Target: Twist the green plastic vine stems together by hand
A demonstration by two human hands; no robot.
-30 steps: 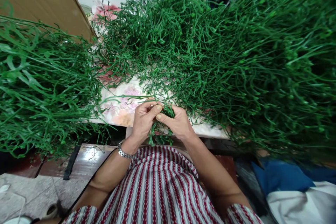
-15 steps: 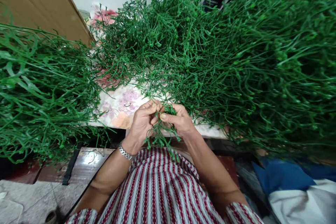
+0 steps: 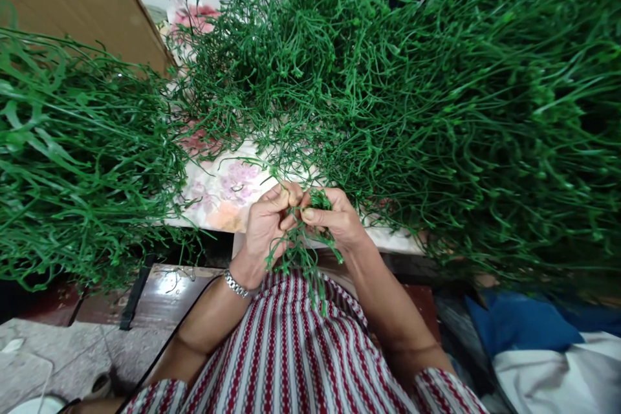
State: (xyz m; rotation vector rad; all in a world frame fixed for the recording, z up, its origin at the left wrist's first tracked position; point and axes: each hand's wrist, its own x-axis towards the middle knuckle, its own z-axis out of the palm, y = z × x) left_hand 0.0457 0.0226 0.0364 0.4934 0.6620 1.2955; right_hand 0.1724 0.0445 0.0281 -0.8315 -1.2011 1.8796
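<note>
While the left hand pinches thin green stems between thumb and finger, the right hand curls around a small bunch. Larger green heaps lie on the table.

left hand and right hand close together, fingers curled, thumbs pinching, forearms angled inward

Silver wristband, red-and-white striped clothing

Passage over cloth between left greens and right greens
</note>
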